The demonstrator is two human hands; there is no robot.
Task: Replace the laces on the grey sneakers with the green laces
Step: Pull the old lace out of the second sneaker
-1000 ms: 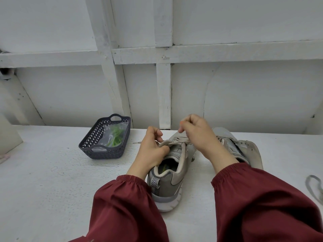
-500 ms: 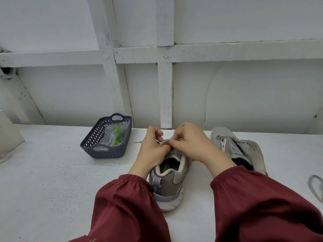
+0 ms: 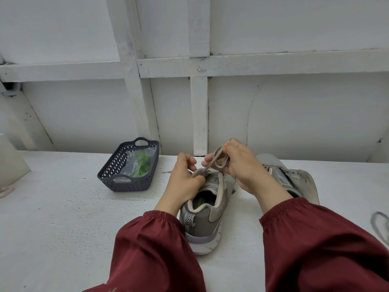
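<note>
Loads of open room on the rough white-painted bench (image 3: 63, 218) to the left of the fingers and nearer the person. It's tighter on the right, where a second grey mesh sneaker (image 3: 294, 180) sits just beside the right wrist. The white boarded wall (image 3: 294, 112) with its battens runs close behind the fingers.

The near grey sneaker with a white sole (image 3: 208, 211) stands right under both hands, heel toward the person. The left hand (image 3: 185, 182) has its fingers curled, pinching the old beige flat lace (image 3: 212, 163) at the top eyelets. The right hand (image 3: 242, 165) grips a loop of that same lace, lifted just above the tongue.

Well off to the left of the fingers is a dark grey lattice plastic basket (image 3: 117, 180), with the green laces in a clear bag (image 3: 141, 163) inside it. Far right of the fingers, a loose grey lace (image 3: 379, 224) lies at the frame edge.
</note>
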